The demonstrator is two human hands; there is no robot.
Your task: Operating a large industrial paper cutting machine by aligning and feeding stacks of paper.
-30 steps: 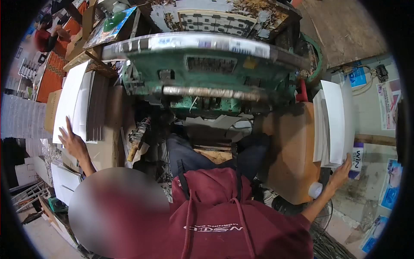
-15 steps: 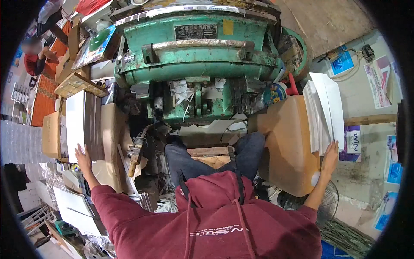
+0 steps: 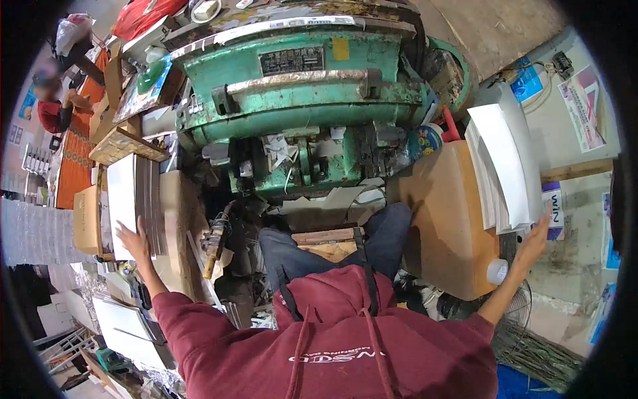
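Observation:
At my left, a tall stack of white sheets (image 3: 127, 199) stands beside the machine. My left hand (image 3: 137, 243) is at the stack's near end, fingers spread and nothing gripped. At my right, a second stack of white sheets (image 3: 484, 176) rests on a large tan plastic jerrycan (image 3: 442, 216). Its top sheet (image 3: 510, 163) is bowed upward along its length. My right hand (image 3: 531, 245) is at that sheet's near right corner, fingers stretched out; whether the fingertips touch the paper I cannot tell.
A worn green machine (image 3: 306, 100) fills the space ahead, with paper scraps (image 3: 279, 149) in its lower part. Another person (image 3: 53, 110) is at the far left by an orange-covered table (image 3: 74, 169). A fan (image 3: 518, 306) stands behind my right arm.
My right hand has moved outward to the right, its fingers extending. The top sheet on the right stack has gone from lying nearly flat to bowed. My left hand's fingers have spread.

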